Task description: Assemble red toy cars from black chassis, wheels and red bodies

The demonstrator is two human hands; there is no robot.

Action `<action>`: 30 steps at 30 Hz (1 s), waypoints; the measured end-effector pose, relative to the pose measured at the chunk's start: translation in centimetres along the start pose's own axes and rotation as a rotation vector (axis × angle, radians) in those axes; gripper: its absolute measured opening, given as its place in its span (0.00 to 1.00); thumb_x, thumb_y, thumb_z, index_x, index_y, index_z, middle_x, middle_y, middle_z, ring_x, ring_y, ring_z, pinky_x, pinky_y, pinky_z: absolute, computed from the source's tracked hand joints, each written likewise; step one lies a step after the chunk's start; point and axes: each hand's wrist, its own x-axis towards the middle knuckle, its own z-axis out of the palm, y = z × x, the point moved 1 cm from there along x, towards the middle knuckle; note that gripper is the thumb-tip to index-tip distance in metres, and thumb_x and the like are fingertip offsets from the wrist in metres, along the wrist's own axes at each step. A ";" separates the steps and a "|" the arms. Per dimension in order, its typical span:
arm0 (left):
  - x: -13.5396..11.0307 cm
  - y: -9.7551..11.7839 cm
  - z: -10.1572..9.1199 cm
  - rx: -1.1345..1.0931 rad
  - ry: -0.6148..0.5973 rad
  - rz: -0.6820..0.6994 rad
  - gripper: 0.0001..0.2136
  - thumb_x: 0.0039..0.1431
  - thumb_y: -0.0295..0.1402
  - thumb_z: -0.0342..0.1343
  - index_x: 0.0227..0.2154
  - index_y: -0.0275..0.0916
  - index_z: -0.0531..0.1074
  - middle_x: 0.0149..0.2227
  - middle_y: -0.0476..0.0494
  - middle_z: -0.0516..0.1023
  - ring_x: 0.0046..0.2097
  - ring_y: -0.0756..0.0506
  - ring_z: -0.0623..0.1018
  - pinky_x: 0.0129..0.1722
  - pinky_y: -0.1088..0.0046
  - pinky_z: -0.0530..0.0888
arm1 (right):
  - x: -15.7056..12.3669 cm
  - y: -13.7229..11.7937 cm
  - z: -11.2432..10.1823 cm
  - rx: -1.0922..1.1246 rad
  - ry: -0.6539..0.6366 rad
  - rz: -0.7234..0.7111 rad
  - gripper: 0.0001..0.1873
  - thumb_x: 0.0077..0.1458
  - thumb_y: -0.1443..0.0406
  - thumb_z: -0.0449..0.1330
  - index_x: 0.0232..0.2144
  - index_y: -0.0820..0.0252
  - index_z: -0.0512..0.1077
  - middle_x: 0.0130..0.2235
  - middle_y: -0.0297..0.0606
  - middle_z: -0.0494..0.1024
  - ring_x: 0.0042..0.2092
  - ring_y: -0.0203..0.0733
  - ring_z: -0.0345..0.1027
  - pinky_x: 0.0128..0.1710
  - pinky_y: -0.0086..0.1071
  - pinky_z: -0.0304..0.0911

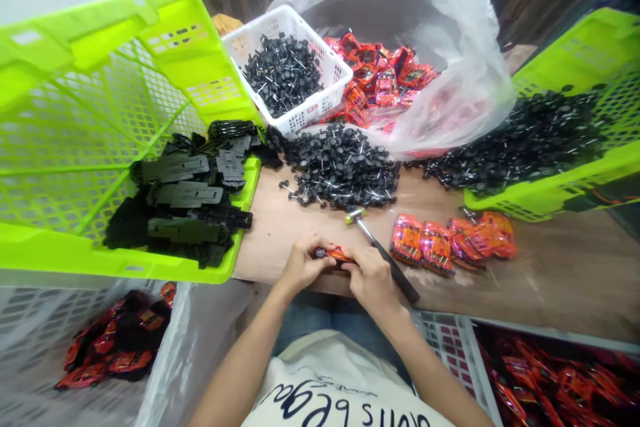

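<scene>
My left hand (pixel 303 263) and my right hand (pixel 373 278) together pinch a small orange toy car (pixel 334 254) at the near edge of the wooden table (pixel 560 267). The right hand also has a small hammer (pixel 384 252) with a black handle and silver head under its fingers; the head points away from me. Just beyond lies a loose pile of black wheels on axles (pixel 345 170). A row of orange car bodies (pixel 450 238) lies to the right of the hammer.
A tipped lime-green crate (pixel 100 107) at left holds black chassis plates (pixel 185 197). A white basket (pixel 287 67) holds wheels. A clear plastic bag (pixel 430 47) holds red car bodies. Another green crate (pixel 575 140) of wheels stands right. Bins of orange cars (pixel 110 347) sit below the table.
</scene>
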 end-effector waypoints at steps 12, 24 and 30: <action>-2.6 3.8 2.9 0.065 0.342 -0.205 0.10 0.49 0.39 0.61 0.29 0.37 0.74 0.29 0.46 0.75 0.31 0.49 0.73 0.29 0.75 0.69 | 3.1 0.6 1.1 -0.323 0.159 0.156 0.25 0.64 0.63 0.40 0.22 0.62 0.69 0.20 0.40 0.70 0.24 0.38 0.64 0.28 0.30 0.51; 1.4 -0.3 0.0 0.222 0.175 -0.336 0.13 0.40 0.33 0.64 0.32 0.36 0.73 0.29 0.47 0.76 0.32 0.47 0.75 0.33 0.73 0.71 | -4.0 3.8 -3.9 -0.648 -0.050 0.455 0.12 0.58 0.60 0.54 0.34 0.66 0.69 0.34 0.50 0.74 0.38 0.50 0.68 0.37 0.37 0.59; 1.5 -0.6 0.1 0.219 0.228 -0.351 0.12 0.41 0.32 0.62 0.32 0.36 0.72 0.29 0.47 0.75 0.32 0.46 0.75 0.34 0.72 0.71 | -7.9 1.9 -5.4 -0.043 0.071 0.515 0.18 0.63 0.57 0.44 0.41 0.60 0.69 0.31 0.40 0.77 0.31 0.41 0.72 0.30 0.29 0.63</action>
